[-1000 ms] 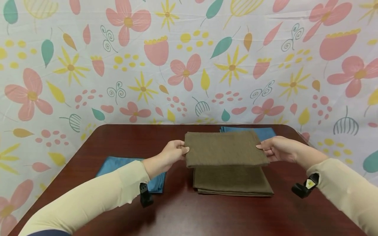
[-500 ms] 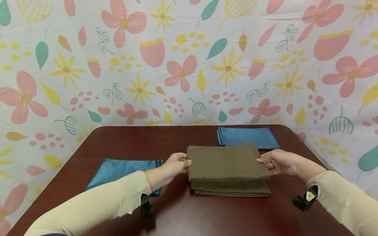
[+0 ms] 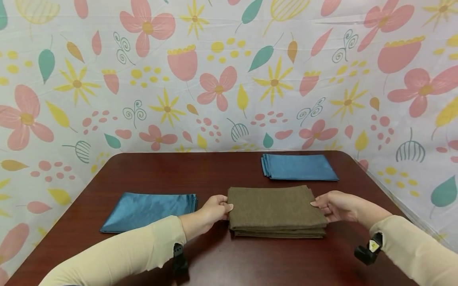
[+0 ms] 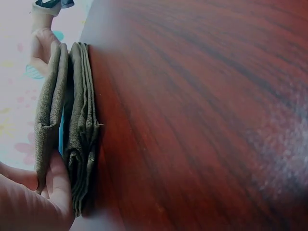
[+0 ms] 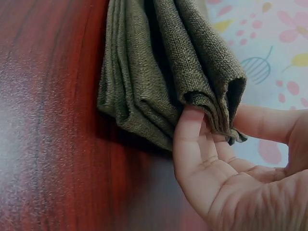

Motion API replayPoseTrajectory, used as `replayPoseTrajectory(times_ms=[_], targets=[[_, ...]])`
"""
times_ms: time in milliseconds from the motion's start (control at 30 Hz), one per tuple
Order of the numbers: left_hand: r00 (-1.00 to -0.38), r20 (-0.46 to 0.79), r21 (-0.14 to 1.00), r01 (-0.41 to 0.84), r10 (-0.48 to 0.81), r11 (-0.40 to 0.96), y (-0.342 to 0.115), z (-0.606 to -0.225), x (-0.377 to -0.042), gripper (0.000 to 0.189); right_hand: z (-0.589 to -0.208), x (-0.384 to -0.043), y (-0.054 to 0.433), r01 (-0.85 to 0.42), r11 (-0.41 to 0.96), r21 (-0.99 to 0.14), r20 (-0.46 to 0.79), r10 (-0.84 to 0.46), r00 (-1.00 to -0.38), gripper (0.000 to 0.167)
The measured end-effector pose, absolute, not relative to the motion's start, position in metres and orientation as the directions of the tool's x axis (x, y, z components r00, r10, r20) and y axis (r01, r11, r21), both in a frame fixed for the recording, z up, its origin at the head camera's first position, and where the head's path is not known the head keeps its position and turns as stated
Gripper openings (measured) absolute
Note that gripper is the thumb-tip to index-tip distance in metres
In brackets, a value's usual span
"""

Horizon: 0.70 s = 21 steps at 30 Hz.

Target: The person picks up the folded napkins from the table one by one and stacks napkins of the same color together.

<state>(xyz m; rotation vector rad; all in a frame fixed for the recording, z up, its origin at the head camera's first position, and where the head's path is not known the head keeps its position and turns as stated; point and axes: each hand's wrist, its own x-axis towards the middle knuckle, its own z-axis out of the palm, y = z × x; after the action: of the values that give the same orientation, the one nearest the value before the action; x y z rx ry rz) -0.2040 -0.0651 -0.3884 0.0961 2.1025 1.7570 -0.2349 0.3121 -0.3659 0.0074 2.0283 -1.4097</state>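
A folded olive-brown cloth (image 3: 273, 206) lies over another folded cloth of the same colour (image 5: 127, 72), whose layered edge shows just beneath it. My left hand (image 3: 214, 213) pinches the upper cloth at its left side, thumb on top and fingers under it. At the opposite side my right hand (image 3: 338, 206) grips it the same way. In the left wrist view a narrow gap parts the upper cloth (image 4: 48, 106) from the lower cloth (image 4: 82, 110). The right wrist view shows my right fingers (image 5: 185, 149) tucked below the folded layers.
On the dark red-brown wooden table (image 3: 171, 171), a folded blue cloth (image 3: 146, 210) lies left of the brown ones, behind my left forearm. Another folded blue cloth (image 3: 298, 167) rests at the back right. A flower-patterned curtain (image 3: 214, 79) hangs behind the table.
Both hands have lowered the upper brown cloth toward the lower one, and the gap between them has narrowed. The back-right blue cloth, partly covered before, now shows fully.
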Motion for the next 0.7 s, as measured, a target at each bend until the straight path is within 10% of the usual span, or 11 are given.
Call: replayPoseTrajectory(times_ms=[233,400,500,700], targets=[[-0.923,-0.255,0.958,-0.201,0.288,0.204,-0.064,-0.398,-0.205,0.047,-0.372,-0.232,0.313,0.345,0.458,-0.819,-0.519,-0.337,-0.785,0.077],[-0.922,-0.249,0.961,-0.197,0.297,0.193,-0.063,-0.403,-0.204,0.038,-0.38,-0.231,0.314,0.35,0.413,-0.841,-0.509,-0.383,-0.771,0.013],[-0.92,-0.249,0.962,-0.198,0.301,0.189,-0.062,-0.405,-0.204,0.038,-0.383,-0.231,0.315,0.355,0.417,-0.837,-0.516,-0.384,-0.766,0.014],[-0.922,-0.253,0.962,-0.207,0.292,0.179,-0.06,-0.405,-0.205,0.04,-0.383,-0.231,0.314,0.365,0.447,-0.817,-0.538,-0.361,-0.762,0.085]])
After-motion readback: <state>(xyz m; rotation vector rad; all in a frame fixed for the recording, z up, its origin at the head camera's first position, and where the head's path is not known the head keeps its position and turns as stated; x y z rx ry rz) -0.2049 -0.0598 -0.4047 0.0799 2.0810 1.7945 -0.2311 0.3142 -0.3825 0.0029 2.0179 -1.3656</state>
